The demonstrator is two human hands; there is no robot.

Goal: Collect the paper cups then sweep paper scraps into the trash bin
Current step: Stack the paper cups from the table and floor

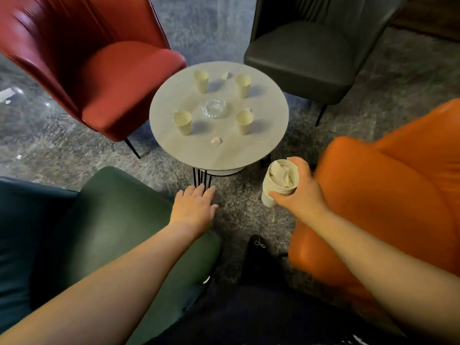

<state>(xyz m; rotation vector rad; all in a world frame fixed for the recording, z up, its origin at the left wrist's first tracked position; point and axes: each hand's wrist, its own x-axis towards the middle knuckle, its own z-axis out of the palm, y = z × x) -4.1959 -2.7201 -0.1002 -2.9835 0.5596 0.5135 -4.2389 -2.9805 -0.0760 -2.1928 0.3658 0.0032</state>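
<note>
We see our right hand (297,186) at 4 o'clock, fingers curled round stack of cream paper cups (280,183) holding torn paper scraps (281,173); stack base partly hidden. Left hand (195,206) at 7, fingers straight, slightly spread. Round pale wooden table (199,155) at 12: four cream paper cups (183,122), clear glass ashtray (214,108) centre, blurred. Four chairs crowd table edge.

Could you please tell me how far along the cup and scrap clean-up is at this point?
Partly done: the right hand grips a stack of cups with scraps inside. The left hand is open and empty. Still left on the round table: four cups, e.g. the near-left cup, and loose scraps. No trash bin is visible.
</note>
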